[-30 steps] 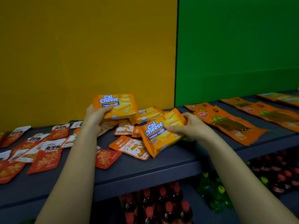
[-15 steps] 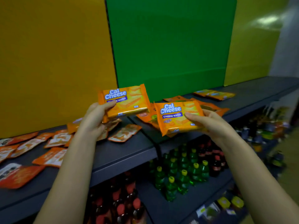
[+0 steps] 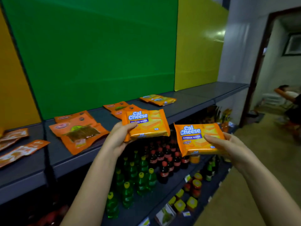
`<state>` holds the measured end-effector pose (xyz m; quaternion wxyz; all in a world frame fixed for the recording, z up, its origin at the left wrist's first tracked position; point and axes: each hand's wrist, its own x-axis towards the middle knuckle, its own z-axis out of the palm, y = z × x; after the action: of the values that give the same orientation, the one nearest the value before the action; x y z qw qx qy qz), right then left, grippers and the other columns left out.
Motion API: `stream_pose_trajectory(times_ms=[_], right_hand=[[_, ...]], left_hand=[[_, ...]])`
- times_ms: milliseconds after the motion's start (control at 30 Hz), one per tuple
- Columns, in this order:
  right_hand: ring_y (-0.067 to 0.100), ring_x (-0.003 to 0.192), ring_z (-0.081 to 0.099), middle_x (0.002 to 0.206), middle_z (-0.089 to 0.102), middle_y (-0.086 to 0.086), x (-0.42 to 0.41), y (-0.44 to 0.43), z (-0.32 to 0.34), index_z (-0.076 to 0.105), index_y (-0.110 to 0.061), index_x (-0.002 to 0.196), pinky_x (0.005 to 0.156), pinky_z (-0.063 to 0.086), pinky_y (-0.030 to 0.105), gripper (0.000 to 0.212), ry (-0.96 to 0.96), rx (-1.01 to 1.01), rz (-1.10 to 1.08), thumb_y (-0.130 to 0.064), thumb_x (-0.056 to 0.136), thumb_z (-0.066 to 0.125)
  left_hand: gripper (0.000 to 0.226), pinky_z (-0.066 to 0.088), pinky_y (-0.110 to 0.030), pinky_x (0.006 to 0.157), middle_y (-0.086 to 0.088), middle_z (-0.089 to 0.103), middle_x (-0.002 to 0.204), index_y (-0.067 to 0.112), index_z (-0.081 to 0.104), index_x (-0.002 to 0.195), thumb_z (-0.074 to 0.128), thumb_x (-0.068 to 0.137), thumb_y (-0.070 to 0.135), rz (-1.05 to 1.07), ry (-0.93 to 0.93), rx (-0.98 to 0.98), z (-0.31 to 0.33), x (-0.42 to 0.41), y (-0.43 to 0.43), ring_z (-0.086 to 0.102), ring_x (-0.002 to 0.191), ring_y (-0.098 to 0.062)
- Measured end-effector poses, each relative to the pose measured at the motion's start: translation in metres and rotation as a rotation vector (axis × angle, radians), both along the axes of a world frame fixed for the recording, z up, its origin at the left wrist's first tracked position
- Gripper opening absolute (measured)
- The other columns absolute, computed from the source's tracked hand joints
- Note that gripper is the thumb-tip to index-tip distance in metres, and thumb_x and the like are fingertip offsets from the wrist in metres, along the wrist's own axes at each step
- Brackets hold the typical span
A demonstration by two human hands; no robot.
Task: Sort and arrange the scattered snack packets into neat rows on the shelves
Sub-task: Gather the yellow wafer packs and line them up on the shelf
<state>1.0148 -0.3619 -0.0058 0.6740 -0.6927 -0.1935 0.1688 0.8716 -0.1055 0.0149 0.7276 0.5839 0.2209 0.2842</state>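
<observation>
Carried rightward off the scattered pile: one Cal Cheese wafer pack [image 3: 146, 123] pinched in left hand [image 3: 118, 137], another Cal Cheese pack [image 3: 197, 138] gripped in right hand [image 3: 228, 145], now before the bare shelf [image 3: 203, 95] stretch, likely their row.

A shop: shelves [image 3: 192, 104] stocked with bottled drinks [image 3: 143, 173].

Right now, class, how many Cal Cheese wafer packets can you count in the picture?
2. One Cal Cheese packet is held in the left hand, above the shelf edge; the other packet is in the right hand, out past the shelf. More may lie outside the view.
</observation>
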Motion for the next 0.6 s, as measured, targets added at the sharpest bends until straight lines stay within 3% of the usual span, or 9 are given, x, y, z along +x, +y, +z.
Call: stream_pose_trajectory(times_ms=[100, 233, 400, 500, 600], right_hand=[[0.0, 0.043, 0.061, 0.066, 0.068, 0.0, 0.03, -0.024, -0.002, 0.063, -0.008, 0.097, 0.039, 0.041, 0.008, 0.018, 0.021, 0.036, -0.062, -0.013, 0.081, 0.068], [0.001, 0.049, 0.065, 0.084, 0.068, 0.006, 0.073, -0.045, -0.006, 0.062, -0.004, 0.111, 0.043, 0.047, 0.011, 0.034, 0.023, 0.028, -0.105, -0.015, 0.08, 0.069], [0.001, 0.044, 0.063, 0.076, 0.067, 0.005, 0.127, -0.052, -0.008, 0.06, -0.004, 0.108, 0.04, 0.044, 0.01, 0.029, 0.015, 0.052, -0.115, -0.011, 0.081, 0.067], [0.001, 0.044, 0.062, 0.073, 0.068, 0.003, 0.165, -0.047, -0.006, 0.06, -0.006, 0.104, 0.04, 0.045, 0.01, 0.024, 0.002, 0.06, -0.114, -0.01, 0.081, 0.067], [0.005, 0.05, 0.066, 0.081, 0.068, 0.005, 0.208, -0.035, -0.002, 0.06, -0.007, 0.107, 0.045, 0.049, 0.014, 0.029, -0.015, 0.052, -0.111, -0.013, 0.08, 0.069]], left_hand=[[0.023, 0.056, -0.023, 0.058, -0.002, 0.067, 0.084, 0.01, 0.056, 0.112, 0.055, 0.09, 0.008, -0.01, -0.007, -0.012, -0.002, 0.047, -0.029, 0.064, 0.07, -0.013], [0.026, 0.052, -0.026, 0.065, -0.001, 0.065, 0.087, 0.01, 0.054, 0.115, 0.056, 0.09, 0.009, -0.003, -0.023, 0.008, -0.002, 0.103, -0.053, 0.062, 0.074, -0.013], [0.033, 0.052, -0.027, 0.065, -0.012, 0.065, 0.11, 0.003, 0.052, 0.122, 0.057, 0.089, 0.01, -0.007, 0.007, 0.034, -0.006, 0.17, -0.061, 0.063, 0.077, -0.015], [0.017, 0.051, -0.027, 0.069, -0.012, 0.064, 0.106, 0.008, 0.056, 0.108, 0.055, 0.091, 0.009, 0.014, -0.005, 0.018, -0.008, 0.21, -0.06, 0.062, 0.074, -0.014], [0.024, 0.052, -0.021, 0.062, -0.01, 0.062, 0.103, 0.005, 0.056, 0.116, 0.053, 0.092, 0.006, 0.05, -0.023, 0.016, -0.009, 0.247, -0.055, 0.06, 0.071, -0.012]])
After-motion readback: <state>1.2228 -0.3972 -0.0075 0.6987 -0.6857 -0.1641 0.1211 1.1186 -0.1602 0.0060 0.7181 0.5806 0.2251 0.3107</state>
